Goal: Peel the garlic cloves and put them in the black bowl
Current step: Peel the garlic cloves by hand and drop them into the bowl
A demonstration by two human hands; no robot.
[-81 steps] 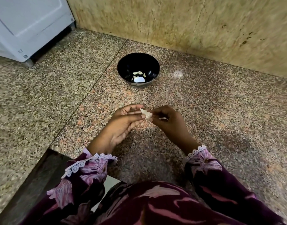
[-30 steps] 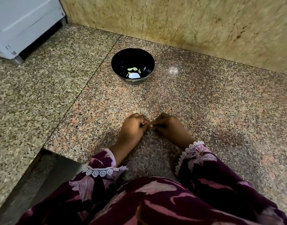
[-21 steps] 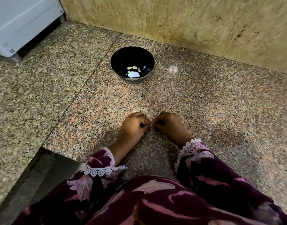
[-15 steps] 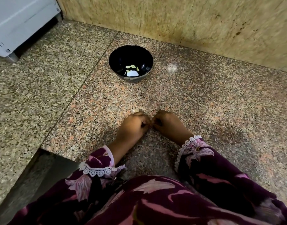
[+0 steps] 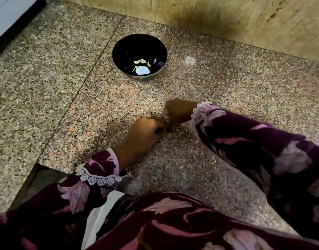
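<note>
Two slabs of speckled granite, one greyer at the left and one pinker under the hands, are seen meeting along a thin straight seam, and together they make up the counter. Behind it a mottled, yellowish stone wall is stained with dark spots, and a white appliance is cut off at the upper left corner. At the near left the counter is notched by a square step down to a darker surface. A round, glossy black bowl is set on the pink slab, well apart from the hands; several pale, smooth peeled cloves are lying at its bottom beside a bright patch of reflected light. Near the middle, the left hand and the right hand are brought together knuckle to knuckle, low over the counter, with fingers curled inward. What is pinched between them is hidden by the fingers, so the garlic being worked cannot be made out; each grip is closed, but on what cannot be told. Both wrists are covered by dark plum sleeves patterned with pink leaves and edged with white lace.
</note>
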